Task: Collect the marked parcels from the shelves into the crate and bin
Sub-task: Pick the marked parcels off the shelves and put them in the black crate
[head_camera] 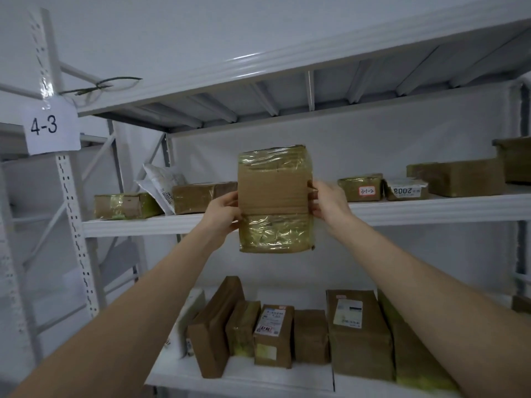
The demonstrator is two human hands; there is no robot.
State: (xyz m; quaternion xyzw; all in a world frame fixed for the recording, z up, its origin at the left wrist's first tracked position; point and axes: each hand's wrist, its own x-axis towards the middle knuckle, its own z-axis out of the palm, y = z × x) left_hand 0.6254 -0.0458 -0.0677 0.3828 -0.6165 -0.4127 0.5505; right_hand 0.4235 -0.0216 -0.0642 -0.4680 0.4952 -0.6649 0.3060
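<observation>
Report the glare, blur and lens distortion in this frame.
Head view: glare sheens the tape on the parcel and the top shelf beam; wide-angle distortion bows the middle shelf; lighting is flat, shadows soft; the 4-3 sign reads sharp, a lower box's label blurs.

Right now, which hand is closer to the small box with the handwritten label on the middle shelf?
Right. The right hand grips the held parcel at its right edge, just left of that box; the left hand grips its opposite edge, farther left.
</observation>
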